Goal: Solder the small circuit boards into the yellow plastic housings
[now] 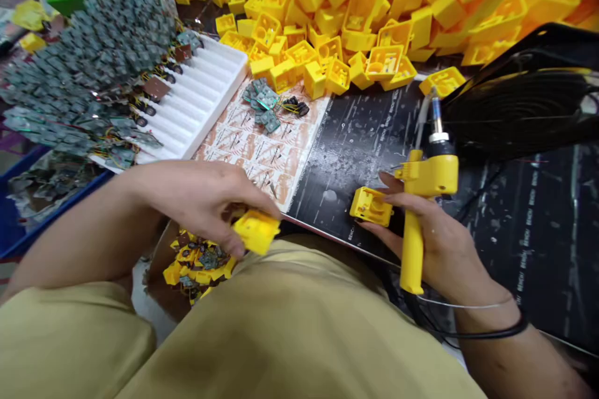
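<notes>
My left hand [206,196] grips a yellow plastic housing [257,232] just above the table's front edge. Below it, more yellow housings with grey parts [199,265] lie in a container beside my lap. My right hand [433,240] holds a second yellow housing [372,206], its hollow side showing, between thumb and fingers. The same hand also carries a yellow-handled soldering iron [412,243], its metal tip pointing up and away. On the patterned sheet between the hands and the pile sits a small cluster of grey parts with wires [264,103].
A large heap of yellow housings [346,6] covers the back. At the left, many grey wired parts [107,43] pile onto a white ribbed tray [213,75]. A black fan-like object [519,106] stands at the right. A blue bin [14,234] is at the far left.
</notes>
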Demonstrator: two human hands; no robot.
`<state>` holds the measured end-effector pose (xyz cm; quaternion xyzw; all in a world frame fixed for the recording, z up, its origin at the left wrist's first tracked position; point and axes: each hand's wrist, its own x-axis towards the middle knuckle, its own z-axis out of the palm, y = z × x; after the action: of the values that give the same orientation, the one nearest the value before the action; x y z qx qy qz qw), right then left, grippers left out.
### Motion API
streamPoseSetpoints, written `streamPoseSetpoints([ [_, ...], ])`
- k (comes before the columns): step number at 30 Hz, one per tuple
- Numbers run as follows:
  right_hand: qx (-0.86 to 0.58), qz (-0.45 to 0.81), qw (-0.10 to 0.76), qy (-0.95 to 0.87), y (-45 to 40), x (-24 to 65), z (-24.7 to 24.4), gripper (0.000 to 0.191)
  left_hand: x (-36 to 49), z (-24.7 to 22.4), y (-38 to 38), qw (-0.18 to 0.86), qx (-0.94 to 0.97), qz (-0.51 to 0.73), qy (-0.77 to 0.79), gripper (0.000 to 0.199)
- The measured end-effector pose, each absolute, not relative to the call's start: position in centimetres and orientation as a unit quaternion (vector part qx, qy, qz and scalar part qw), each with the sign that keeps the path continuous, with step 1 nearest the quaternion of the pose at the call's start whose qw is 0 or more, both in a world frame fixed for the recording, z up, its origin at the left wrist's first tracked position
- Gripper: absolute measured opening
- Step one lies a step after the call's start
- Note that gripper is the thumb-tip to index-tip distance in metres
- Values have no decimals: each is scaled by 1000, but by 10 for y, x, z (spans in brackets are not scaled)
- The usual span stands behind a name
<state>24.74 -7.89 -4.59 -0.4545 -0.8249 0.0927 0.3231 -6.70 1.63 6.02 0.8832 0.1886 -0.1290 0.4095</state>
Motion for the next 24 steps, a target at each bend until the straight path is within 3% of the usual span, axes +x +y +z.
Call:
streamPoseSetpoints([
  [3, -468, 61, 337, -815, -79, 237, -49, 48, -74, 68, 41, 281, 905, -68, 312, 38],
  [5, -469, 50, 335, -816, -77, 231, -51, 47, -61, 50, 65, 117, 876, 67, 462, 42],
  [8, -470, 39, 338, -814, -73, 227, -54, 50, -29, 12, 109, 23, 848, 158, 505, 45],
  [12, -476, 28, 351, -806, -70, 226, -58, 51, 4, -18, 159, -4, 864, 185, 469, 46],
  [15, -485, 31, 362, -796, -70, 229, -60, 53, 16, -12, 165, -27, 890, 180, 418, 33],
  [18, -507, 36, 375, -775, -72, 233, -61, 57, 23, 11, 131, -27, 923, 144, 355, 31],
  [22, -516, 45, 376, -768, -73, 236, -61, 57, 30, 23, 58, 27, 964, -73, 255, 39],
  [24, -510, 53, 369, -776, -73, 235, -60, 55, 26, 16, 37, 13, 969, -67, 236, 41],
])
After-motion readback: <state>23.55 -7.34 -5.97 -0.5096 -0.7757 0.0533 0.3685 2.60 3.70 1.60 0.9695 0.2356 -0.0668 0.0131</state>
